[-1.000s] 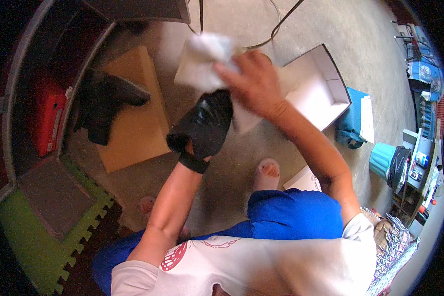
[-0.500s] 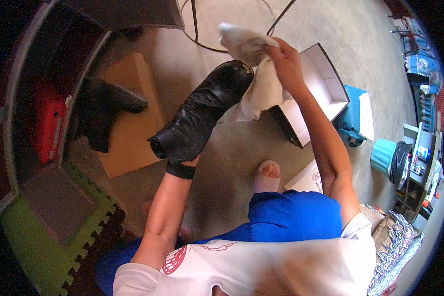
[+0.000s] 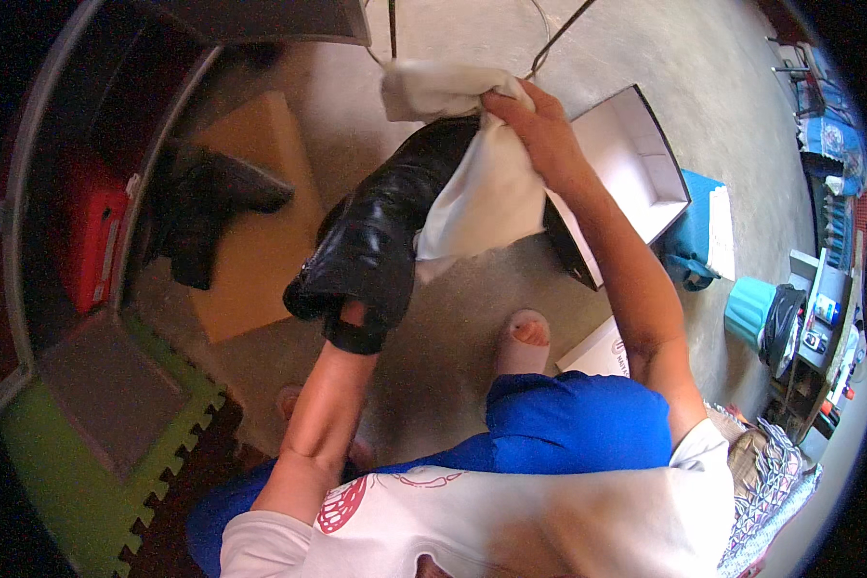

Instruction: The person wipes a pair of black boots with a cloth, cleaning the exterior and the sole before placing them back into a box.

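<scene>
A black leather boot (image 3: 395, 207) is pulled over my left hand (image 3: 354, 312), its toe pointing up and away. Inside the shaft my fingers are hidden; a bit of skin and a black wristband (image 3: 356, 337) show at the opening. My right hand (image 3: 541, 130) grips a whitish cloth (image 3: 486, 202). Part of this cloth lies across the boot's toe, and the rest hangs down along its right side. Another black boot (image 3: 223, 197) lies on a brown cardboard piece (image 3: 260, 275) at the left.
An open box with white inside (image 3: 636, 164) stands right of the cloth, beside a blue bag (image 3: 698, 226). A white box or lid (image 3: 595, 351) lies near my knee. Farther right is a teal bin (image 3: 748, 306). A dark cabinet holding a red case (image 3: 96, 236) stands left, above green foam matting (image 3: 67, 462).
My right hand has brought the cloth left onto the boot's toe, from beside it. The boot has turned more upright on my left hand, its opening now more toward me.
</scene>
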`<state>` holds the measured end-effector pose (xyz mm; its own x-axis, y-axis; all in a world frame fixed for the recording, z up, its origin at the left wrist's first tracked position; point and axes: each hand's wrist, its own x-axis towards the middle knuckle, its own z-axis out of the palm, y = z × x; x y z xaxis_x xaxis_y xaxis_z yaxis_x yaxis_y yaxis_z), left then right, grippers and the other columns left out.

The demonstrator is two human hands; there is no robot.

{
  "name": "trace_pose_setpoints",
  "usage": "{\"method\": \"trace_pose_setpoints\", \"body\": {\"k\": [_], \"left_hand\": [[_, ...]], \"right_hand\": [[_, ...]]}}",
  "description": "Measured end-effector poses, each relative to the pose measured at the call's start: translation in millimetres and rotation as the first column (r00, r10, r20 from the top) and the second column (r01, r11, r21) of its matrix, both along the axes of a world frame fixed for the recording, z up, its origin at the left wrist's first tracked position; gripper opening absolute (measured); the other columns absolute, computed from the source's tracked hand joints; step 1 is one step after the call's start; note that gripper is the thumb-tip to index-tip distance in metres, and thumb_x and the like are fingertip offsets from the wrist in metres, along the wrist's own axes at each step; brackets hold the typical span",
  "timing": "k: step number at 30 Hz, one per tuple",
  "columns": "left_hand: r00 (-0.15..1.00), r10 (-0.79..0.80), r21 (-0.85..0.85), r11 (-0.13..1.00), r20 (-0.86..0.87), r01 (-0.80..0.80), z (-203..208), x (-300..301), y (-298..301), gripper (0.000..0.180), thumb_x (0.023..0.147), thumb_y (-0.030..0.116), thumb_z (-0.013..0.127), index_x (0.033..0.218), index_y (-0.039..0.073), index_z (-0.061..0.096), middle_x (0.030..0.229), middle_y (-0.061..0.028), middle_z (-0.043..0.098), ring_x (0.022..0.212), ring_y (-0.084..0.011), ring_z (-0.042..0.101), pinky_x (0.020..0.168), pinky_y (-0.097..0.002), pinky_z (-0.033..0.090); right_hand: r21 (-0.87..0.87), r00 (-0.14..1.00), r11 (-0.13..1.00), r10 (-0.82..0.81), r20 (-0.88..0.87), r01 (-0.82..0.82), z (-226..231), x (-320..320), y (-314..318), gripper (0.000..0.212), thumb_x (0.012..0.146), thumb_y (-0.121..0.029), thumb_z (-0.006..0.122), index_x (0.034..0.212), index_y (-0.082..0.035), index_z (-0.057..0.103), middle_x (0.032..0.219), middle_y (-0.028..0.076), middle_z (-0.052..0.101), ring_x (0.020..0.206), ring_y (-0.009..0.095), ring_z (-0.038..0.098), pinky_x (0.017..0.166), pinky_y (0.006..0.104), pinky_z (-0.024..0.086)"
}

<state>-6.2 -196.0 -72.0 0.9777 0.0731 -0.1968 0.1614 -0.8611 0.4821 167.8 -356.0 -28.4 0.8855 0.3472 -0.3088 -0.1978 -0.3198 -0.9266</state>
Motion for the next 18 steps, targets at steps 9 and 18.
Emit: {"method": "trace_pose_setpoints", "body": {"k": [9, 18], "left_hand": [[0.99, 0.134, -0.42, 0.901, 0.034, -0.108, 4, -8, -11, 0.045, 0.089, 0.022, 0.042, 0.127, -0.001, 0.043, 0.127, -0.0187, 0.049, 0.118, -0.0313, 0.046, 0.102, -0.042, 0.034], [0.877, 0.257, -0.851, -0.456, -0.406, -0.26, 1, -13, -20, 0.045, 0.089, 0.023, 0.043, 0.126, -0.002, 0.045, 0.126, -0.0189, 0.05, 0.117, -0.0318, 0.046, 0.102, -0.0431, 0.034]], "right_hand": [[-0.222, 0.966, 0.972, -0.017, 0.258, 0.076, -34, 5, -36, 0.036, 0.082, -0.025, 0.062, 0.111, -0.005, 0.058, 0.113, 0.021, 0.057, 0.095, 0.032, 0.056, 0.084, 0.0398, 0.045], [-0.434, 0.399, 0.853, 0.52, 0.755, -0.292, 12, -63, 31, 0.039, 0.066, -0.016, 0.07, 0.102, -0.007, 0.06, 0.117, 0.009, 0.058, 0.097, 0.034, 0.05, 0.083, 0.0418, 0.045]]}}
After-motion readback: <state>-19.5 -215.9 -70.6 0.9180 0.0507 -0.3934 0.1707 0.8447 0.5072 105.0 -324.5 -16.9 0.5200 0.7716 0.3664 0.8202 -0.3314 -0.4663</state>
